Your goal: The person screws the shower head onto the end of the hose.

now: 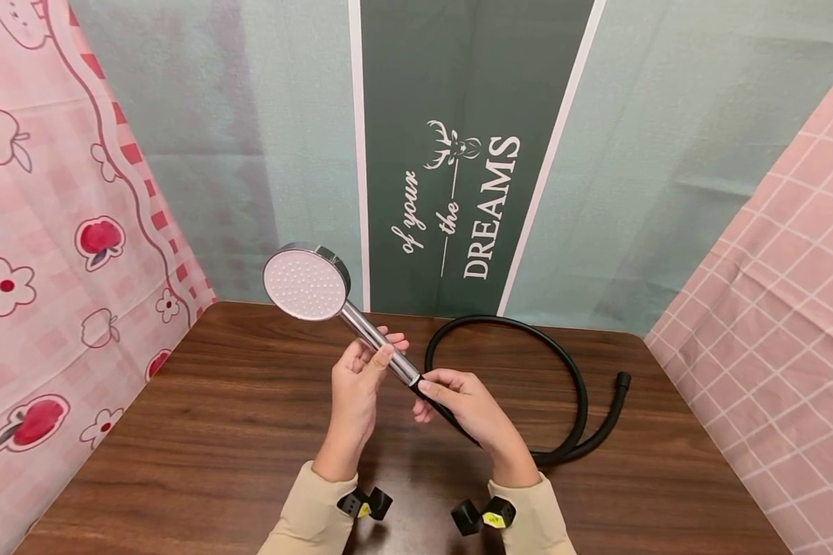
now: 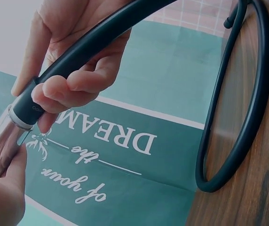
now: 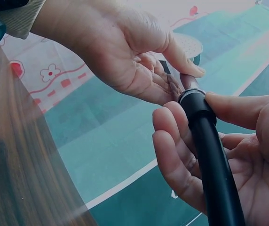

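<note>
A chrome shower head (image 1: 305, 284) with a round white nozzle face is held up at a slant above the table. My left hand (image 1: 361, 374) grips its handle (image 1: 369, 327), thumb on top. At the handle's lower end my right hand (image 1: 461, 397) pinches the black connector (image 3: 196, 104) of a shower hose (image 2: 87, 47) between thumb and fingers. Handle and connector meet end to end; how far they are joined I cannot tell. From the right hand the hose runs down and loops on the table, its other end (image 1: 622, 381) lying free to the right.
The dark wooden table (image 1: 180, 432) ends at a green cloth backdrop (image 1: 458, 69) with white lettering. A pink fruit-patterned cloth (image 1: 35, 254) hangs on the left, a pink checked cloth (image 1: 791, 308) on the right. Small black devices (image 1: 486, 515) are strapped to both wrists.
</note>
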`<control>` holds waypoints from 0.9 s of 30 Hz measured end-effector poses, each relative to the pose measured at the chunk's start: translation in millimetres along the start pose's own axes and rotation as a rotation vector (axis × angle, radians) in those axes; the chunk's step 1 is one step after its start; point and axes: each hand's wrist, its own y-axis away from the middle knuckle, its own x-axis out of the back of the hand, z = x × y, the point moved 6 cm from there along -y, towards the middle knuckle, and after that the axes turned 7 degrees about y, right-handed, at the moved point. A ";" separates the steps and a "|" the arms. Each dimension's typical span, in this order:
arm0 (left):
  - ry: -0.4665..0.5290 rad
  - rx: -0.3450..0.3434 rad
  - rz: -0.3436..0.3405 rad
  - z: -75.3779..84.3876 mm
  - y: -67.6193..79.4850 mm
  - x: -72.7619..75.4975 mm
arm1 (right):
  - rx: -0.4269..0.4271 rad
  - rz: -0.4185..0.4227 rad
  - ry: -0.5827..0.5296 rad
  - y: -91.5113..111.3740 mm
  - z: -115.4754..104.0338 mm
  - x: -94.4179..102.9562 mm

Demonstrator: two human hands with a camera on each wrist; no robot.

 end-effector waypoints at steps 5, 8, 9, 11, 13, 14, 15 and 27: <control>0.005 0.003 0.000 0.7 0.1 -0.2 | -0.024 0.015 0.024 0.1 0.3 0.8; 0.005 0.001 0.000 1.1 0.1 -0.5 | -0.042 0.022 0.033 -0.2 0.9 1.1; 0.004 -0.001 0.000 1.2 0.1 -0.6 | -0.048 0.024 0.037 -0.3 1.1 1.1; 0.001 -0.003 0.001 1.4 0.1 -1.0 | -0.058 0.028 0.045 -0.1 1.2 1.4; -0.002 -0.006 0.003 1.6 0.1 -1.1 | -0.062 0.034 0.061 0.2 1.2 1.9; -0.005 -0.007 0.004 1.6 0.1 -1.1 | -0.063 0.037 0.069 0.3 1.1 2.1; -0.006 -0.009 0.005 1.7 0.0 -1.1 | -0.065 0.040 0.077 0.5 0.7 2.1; -0.004 -0.006 0.011 1.2 -0.5 -0.3 | -0.099 0.097 0.149 0.8 -0.3 3.2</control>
